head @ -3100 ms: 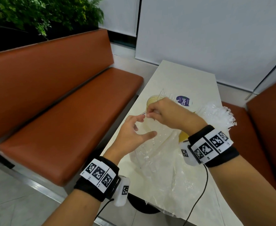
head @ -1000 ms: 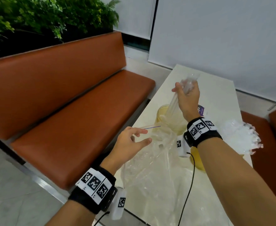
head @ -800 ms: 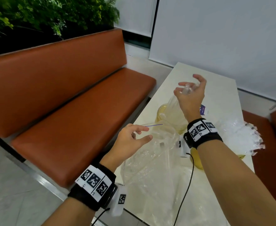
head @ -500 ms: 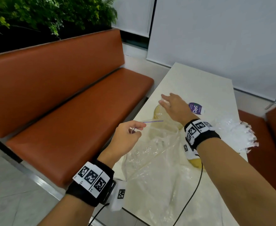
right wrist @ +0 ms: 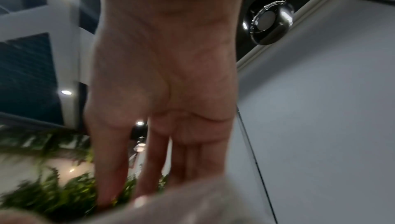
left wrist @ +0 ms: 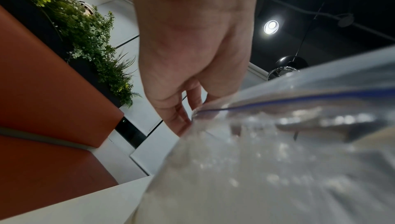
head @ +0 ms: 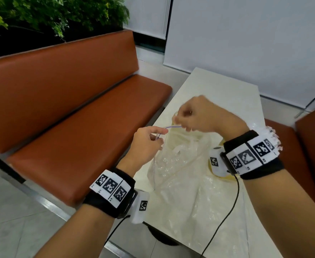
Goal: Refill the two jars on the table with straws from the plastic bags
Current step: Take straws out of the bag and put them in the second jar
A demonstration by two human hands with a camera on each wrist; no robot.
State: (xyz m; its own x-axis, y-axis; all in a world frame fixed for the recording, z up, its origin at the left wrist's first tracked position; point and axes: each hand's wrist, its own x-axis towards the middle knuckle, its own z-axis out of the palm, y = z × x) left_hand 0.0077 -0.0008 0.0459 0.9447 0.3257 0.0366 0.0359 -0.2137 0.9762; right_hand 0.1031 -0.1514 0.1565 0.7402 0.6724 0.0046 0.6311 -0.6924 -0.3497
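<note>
The left hand (head: 146,143) pinches the near corner of the clear plastic bag (head: 179,175) at its mouth, thumb and forefinger closed on the blue-lined rim (head: 173,127). In the left wrist view the fingers (left wrist: 181,109) curl onto the rim just where the blue line begins. The right hand (head: 199,116) sits at the far side of the same mouth, fingertips bunched at the other end of the blue line. Its grip appears to be a pinch on the rim, but motion blur prevents confirmation. In the right wrist view the fingers (right wrist: 149,163) extend downward toward the film, and the contact point is hidden.

Between the two sets of fingertips the bag mouth is stretched across. The bag body hangs below the fingers and lies crumpled on the table (head: 223,90).

One yellowish jar (head: 175,116) stands just beyond the right fingertips, largely hidden by the hand. The second jar (head: 225,176) shows only as a yellow edge under the right wrist. A cluster of wrapped straws (head: 272,135) projects behind the right wristband, apparently standing in that second jar.

Progress estimate: one jar appears stocked. The jar beyond the fingertips cannot be checked for contents. Remaining work, as judged: open or hold the bag mouth, withdraw straws, load the jar.
</note>
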